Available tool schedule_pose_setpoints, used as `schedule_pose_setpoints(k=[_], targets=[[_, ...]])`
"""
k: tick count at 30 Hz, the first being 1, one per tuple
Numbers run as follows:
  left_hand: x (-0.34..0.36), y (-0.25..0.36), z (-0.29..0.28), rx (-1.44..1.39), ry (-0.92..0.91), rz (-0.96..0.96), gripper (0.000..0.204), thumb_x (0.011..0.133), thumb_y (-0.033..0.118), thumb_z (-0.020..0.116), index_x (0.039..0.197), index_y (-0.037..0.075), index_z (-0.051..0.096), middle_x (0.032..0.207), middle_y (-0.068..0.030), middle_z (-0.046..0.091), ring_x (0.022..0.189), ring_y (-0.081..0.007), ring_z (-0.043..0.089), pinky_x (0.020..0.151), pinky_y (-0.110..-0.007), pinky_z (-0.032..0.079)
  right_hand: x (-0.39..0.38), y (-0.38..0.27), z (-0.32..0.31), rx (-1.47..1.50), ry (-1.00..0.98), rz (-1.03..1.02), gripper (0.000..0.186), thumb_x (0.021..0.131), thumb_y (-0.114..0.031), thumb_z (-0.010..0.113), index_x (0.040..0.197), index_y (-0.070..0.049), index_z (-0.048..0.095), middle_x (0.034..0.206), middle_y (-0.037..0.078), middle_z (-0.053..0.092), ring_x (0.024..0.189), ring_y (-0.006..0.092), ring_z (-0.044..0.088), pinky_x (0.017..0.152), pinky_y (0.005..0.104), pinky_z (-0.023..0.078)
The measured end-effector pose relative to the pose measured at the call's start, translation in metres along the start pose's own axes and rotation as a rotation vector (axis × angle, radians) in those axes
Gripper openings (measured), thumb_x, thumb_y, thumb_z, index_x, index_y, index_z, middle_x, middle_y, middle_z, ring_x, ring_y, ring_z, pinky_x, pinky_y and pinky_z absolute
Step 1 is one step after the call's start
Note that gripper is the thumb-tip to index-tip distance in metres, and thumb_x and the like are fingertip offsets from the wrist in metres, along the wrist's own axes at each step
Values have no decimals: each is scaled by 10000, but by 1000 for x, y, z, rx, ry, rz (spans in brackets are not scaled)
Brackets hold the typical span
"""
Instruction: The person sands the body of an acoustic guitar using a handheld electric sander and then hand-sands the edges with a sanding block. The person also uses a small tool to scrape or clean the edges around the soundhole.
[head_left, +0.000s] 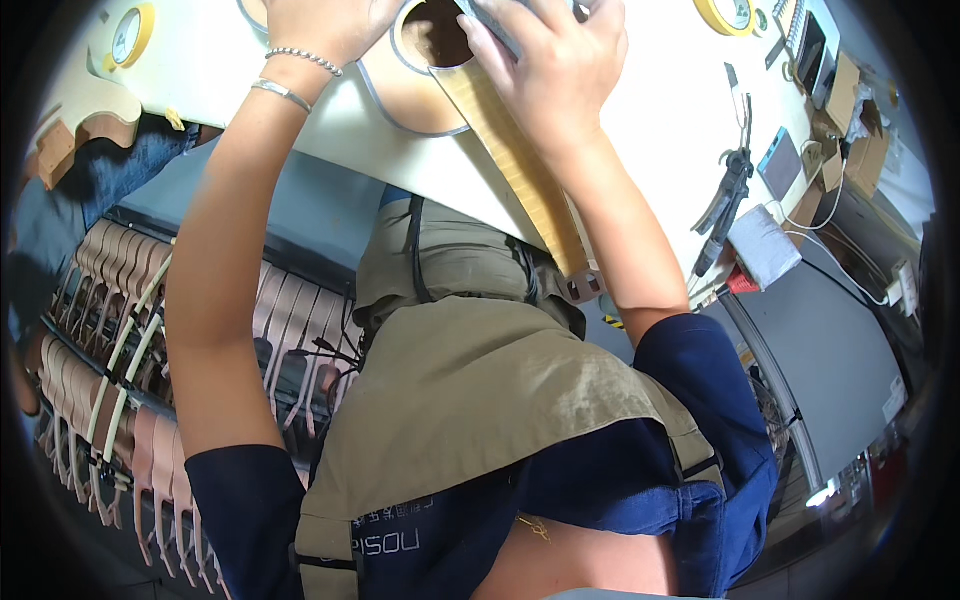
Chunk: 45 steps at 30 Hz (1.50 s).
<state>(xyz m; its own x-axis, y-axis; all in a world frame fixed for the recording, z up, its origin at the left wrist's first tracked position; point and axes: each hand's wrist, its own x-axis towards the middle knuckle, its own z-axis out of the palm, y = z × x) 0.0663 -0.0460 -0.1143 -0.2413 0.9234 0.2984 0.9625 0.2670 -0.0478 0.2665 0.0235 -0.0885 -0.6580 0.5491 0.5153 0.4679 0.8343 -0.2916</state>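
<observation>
Nearest the camera hangs the khaki apron (470,400) over a dark blue shirt (690,400), both forearms rising from it toward the far edge of the view.

Right hand (555,60): fingers spread and pressed flat on a small grey block (500,30) that sits at the sound hole (440,35) of an unfinished guitar (420,85). The hand is mostly open and bears down on the block rather than closing round it, probably to steady it against the wood. The guitar lies face up on the white workbench (660,130), its neck (525,175) running near and right past the bench edge, so the body rests fully supported.

Left hand (320,20): cut off by the far edge of the view. It lies on or just beside the guitar body; how far it is open cannot be told. Two bracelets (290,75) sit on its wrist.

Right of the guitar lie a black hand tool (728,195) and a folded white cloth (765,245). Yellow tape rolls (728,15) sit at the far corners. Left and below the bench, a rack of bare guitar necks (110,330) stands in rows.
</observation>
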Motion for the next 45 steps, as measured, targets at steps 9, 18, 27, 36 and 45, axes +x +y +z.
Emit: schedule_pose_setpoints(k=[9, 18, 27, 36, 45], targets=[[-4, 0, -10, 44, -76, -22, 756, 879, 467, 652, 1537, 178, 416, 1585, -216, 308, 1457, -508, 214, 1122, -704, 194, -63, 13, -55, 29, -84, 110, 241, 776, -254, 815, 982, -141, 762, 1197, 8, 718, 925, 231, 637, 789, 368, 422], [-7, 1, -10, 73, -79, -16, 736, 893, 475, 635, 1530, 170, 427, 1598, -218, 294, 1454, -513, 219, 1149, -687, 177, -62, 8, -37, 122, -122, 59, 206, 760, -244, 802, 950, -180, 755, 1216, -36, 708, 772, 269, 543, 771, 387, 420], [-3, -1, -9, 26, -31, -31, 748, 875, 488, 651, 1530, 203, 430, 1569, -194, 337, 1433, -505, 256, 1109, -709, 213, -89, 12, -64, 6, -308, 136, 296, 776, -247, 820, 1052, -144, 788, 1248, 11, 716, 899, 213, 587, 818, 336, 410], [0, 1, -9, -51, -14, 1, 722, 855, 463, 676, 1496, 195, 479, 1562, -194, 353, 1432, -491, 263, 1120, -692, 209, -12, 7, 9, 51, 40, 13, 236, 799, -281, 779, 1016, -188, 761, 1267, -40, 693, 830, 264, 513, 779, 373, 399], [-1, 4, -8, -22, -45, -8, 732, 878, 481, 639, 1526, 203, 440, 1569, -201, 343, 1450, -482, 242, 1149, -693, 156, 3, 13, 21, 79, 71, 7, 202, 799, -329, 766, 971, -222, 764, 1162, -95, 715, 847, 238, 550, 716, 370, 421]])
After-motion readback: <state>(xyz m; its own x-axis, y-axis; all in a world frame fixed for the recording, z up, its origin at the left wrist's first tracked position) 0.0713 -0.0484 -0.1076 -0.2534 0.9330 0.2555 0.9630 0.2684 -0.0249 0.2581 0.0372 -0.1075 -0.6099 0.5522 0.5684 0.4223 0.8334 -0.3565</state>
